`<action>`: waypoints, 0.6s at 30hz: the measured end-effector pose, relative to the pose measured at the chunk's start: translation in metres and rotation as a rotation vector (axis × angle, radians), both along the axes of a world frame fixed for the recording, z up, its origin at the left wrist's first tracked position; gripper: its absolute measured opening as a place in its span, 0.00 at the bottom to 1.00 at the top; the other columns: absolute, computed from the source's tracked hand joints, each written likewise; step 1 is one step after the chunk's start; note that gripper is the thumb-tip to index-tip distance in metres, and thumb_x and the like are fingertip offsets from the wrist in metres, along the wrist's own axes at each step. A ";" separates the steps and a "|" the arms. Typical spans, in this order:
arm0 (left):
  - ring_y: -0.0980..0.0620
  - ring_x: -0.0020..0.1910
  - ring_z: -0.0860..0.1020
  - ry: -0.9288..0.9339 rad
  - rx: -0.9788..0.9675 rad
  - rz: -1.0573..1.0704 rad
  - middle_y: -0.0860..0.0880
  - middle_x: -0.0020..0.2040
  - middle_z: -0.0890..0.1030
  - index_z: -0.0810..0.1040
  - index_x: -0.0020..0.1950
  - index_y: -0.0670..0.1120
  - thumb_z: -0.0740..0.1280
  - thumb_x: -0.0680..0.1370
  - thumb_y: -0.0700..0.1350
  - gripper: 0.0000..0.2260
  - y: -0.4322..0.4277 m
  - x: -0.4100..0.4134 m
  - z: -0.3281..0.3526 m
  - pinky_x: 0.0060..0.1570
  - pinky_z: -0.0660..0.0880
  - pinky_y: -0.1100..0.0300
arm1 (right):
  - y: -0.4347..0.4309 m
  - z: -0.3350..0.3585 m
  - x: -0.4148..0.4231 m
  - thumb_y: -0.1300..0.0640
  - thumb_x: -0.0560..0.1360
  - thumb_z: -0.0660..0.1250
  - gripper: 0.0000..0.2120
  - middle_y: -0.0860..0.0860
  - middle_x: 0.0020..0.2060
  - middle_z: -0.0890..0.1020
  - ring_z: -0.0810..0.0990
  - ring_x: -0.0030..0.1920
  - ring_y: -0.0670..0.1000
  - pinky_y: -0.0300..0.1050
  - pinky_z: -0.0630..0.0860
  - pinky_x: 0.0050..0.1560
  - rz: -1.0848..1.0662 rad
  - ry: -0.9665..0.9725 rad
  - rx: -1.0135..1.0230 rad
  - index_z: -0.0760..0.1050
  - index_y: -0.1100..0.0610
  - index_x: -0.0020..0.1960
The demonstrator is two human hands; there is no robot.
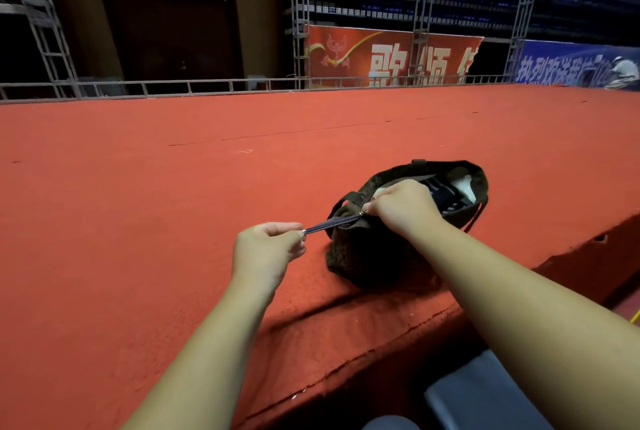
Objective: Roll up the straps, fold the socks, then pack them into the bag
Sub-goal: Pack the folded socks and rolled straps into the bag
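We are pinching the metal-tipped end of a dark zipper strip with our left hand, thumb and curled fingers closed on it, holding it taut. Our right hand is curling over the bag's mouth, fingertips nipping a small metal piece at the strip's other end (too small to name surely). The dark brown bag is sitting on the red carpeted stage, with dark straps and white socks showing inside.

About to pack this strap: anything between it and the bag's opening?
Nothing visible. The strap, pinched taut between left hand and right hand, sits at the near rim of the bag; only the right hand covers part of the opening.
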State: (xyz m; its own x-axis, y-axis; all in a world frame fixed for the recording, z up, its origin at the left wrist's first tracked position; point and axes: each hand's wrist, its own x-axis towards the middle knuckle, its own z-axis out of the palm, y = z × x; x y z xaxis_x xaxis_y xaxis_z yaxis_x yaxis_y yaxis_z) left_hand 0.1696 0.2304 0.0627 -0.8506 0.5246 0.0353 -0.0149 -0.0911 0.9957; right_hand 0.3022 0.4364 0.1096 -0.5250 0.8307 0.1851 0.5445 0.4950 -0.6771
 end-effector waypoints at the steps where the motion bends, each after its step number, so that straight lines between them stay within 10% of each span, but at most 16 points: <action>1: 0.47 0.37 0.86 0.003 0.001 -0.002 0.42 0.37 0.86 0.87 0.48 0.38 0.73 0.76 0.30 0.06 0.000 -0.002 0.000 0.53 0.86 0.49 | 0.006 -0.002 -0.001 0.48 0.72 0.77 0.11 0.47 0.32 0.82 0.82 0.42 0.51 0.44 0.70 0.37 -0.017 0.005 0.012 0.84 0.47 0.32; 11: 0.46 0.39 0.82 0.028 -0.115 0.051 0.42 0.37 0.84 0.86 0.48 0.40 0.72 0.77 0.32 0.05 -0.004 -0.036 -0.022 0.57 0.84 0.44 | 0.080 0.000 0.043 0.48 0.75 0.75 0.07 0.48 0.52 0.88 0.85 0.57 0.55 0.46 0.80 0.56 -0.326 0.059 0.145 0.88 0.48 0.49; 14: 0.47 0.44 0.82 0.295 -0.296 0.025 0.48 0.41 0.85 0.84 0.45 0.49 0.72 0.76 0.39 0.05 0.012 -0.031 -0.024 0.46 0.78 0.51 | 0.094 -0.001 0.052 0.47 0.78 0.72 0.09 0.49 0.46 0.88 0.84 0.55 0.54 0.44 0.74 0.48 -0.254 0.022 0.211 0.88 0.51 0.48; 18: 0.44 0.61 0.72 0.918 -0.518 0.128 0.49 0.57 0.76 0.82 0.53 0.51 0.70 0.78 0.49 0.06 0.043 -0.007 -0.012 0.62 0.71 0.51 | 0.089 -0.002 0.050 0.49 0.80 0.68 0.12 0.53 0.47 0.88 0.83 0.55 0.56 0.46 0.75 0.50 -0.211 0.001 0.274 0.88 0.54 0.48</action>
State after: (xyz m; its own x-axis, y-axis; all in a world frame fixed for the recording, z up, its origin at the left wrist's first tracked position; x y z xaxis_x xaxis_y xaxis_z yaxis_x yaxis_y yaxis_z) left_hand 0.1625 0.2736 0.0511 -0.6613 0.5681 0.4899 0.7420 0.3996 0.5382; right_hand 0.3527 0.5257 0.1073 -0.3462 0.8404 0.4170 0.6538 0.5349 -0.5352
